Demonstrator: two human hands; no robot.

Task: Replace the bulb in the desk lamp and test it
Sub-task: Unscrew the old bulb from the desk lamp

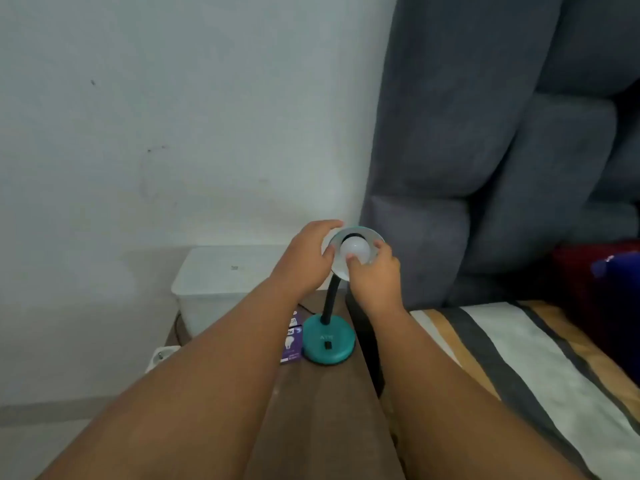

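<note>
A teal desk lamp stands on a brown bedside table, its round base carrying a black switch and a black gooseneck rising from it. The lamp's shade faces up toward me. My left hand grips the shade's left rim. A white, unlit bulb sits in the shade's opening, and my right hand holds it with fingertips and thumb. A purple bulb box lies flat just left of the base, partly hidden by my left forearm.
A white lidded box stands at the table's back left by the wall. A white plug adapter with a black cable lies at the table's left edge. A grey padded headboard and a striped bed are on the right.
</note>
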